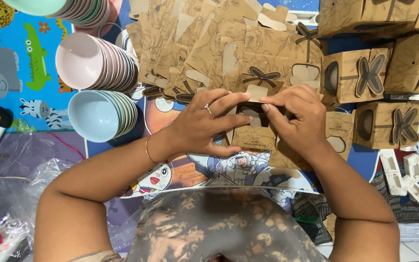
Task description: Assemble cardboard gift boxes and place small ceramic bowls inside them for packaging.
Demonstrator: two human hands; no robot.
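Note:
My left hand and my right hand both grip a small brown cardboard box in the middle of the view, half folded, with a tab sticking up between my fingertips. A ring sits on my left hand and a thin bracelet on that wrist. Just beyond the box lies a spread pile of flat brown box blanks printed with bow shapes.
Folded brown boxes with bow cut-outs stack at the right. Stacks of pink bowls and pale blue bowls lie on their sides at left. Small white boxes sit at far right. A cartoon play mat covers the floor; clear plastic lies at lower left.

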